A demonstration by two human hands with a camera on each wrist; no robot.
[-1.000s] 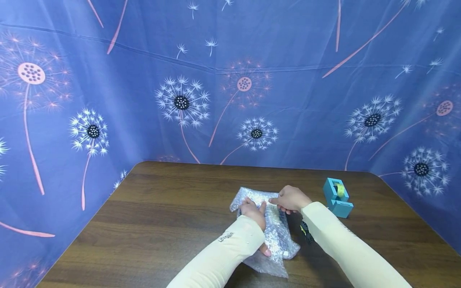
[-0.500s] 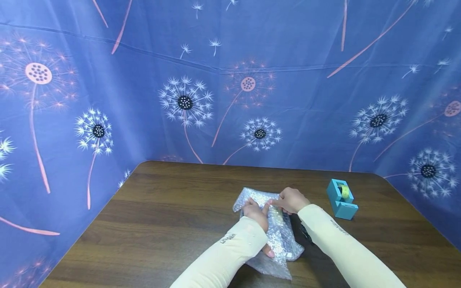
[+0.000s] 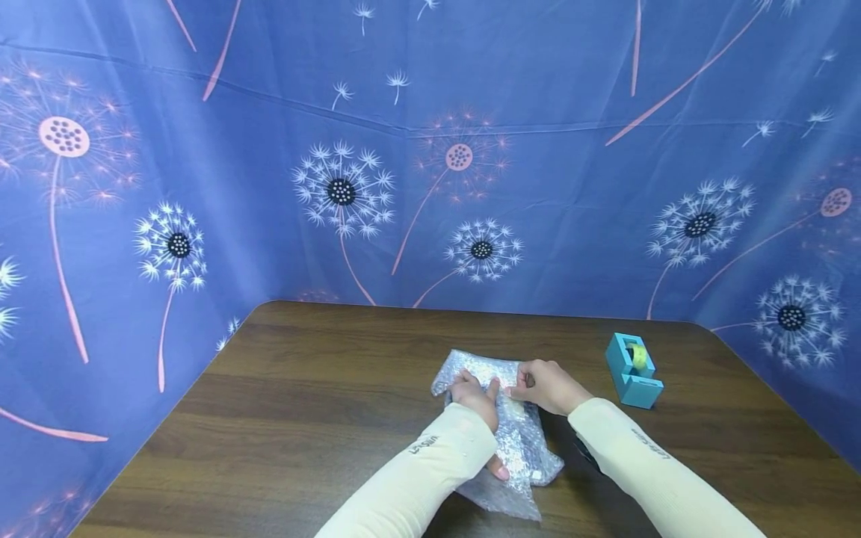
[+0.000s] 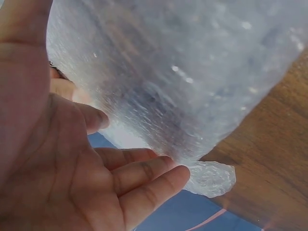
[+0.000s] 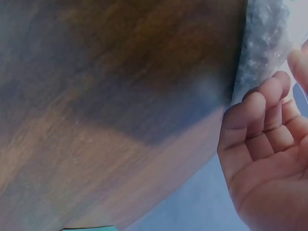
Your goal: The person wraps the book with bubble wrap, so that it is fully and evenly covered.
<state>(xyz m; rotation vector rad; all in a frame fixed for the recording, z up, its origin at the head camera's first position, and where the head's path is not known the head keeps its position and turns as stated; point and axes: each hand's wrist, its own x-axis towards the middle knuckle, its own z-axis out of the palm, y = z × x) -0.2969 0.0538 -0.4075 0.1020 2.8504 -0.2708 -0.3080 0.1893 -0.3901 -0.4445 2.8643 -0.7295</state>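
A package in clear bubble wrap [image 3: 518,442] lies on the table in the head view; its contents are hard to make out. My left hand [image 3: 476,397] rests on the wrap's left side, and its fairly straight fingers [image 4: 144,185] touch the edge in the left wrist view. From the right, my right hand [image 3: 550,385] pinches at the wrap's upper part, index finger and thumb meeting there. The right wrist view shows curled fingers [image 5: 245,113] beside the bubble wrap [image 5: 263,41]. Whether a strip of tape lies under the fingertips, I cannot tell.
A turquoise tape dispenser [image 3: 634,371] with a yellow-green roll stands to the right of the package on the brown wooden table [image 3: 323,396]. Some black object [image 3: 587,453] is mostly hidden by my right forearm. Behind the table hangs a blue dandelion-print cloth [image 3: 572,187].
My right hand's index finger, earlier extended and pressing on the wrap, has bent into a pinch with the thumb. The left hand stays in place on the package.
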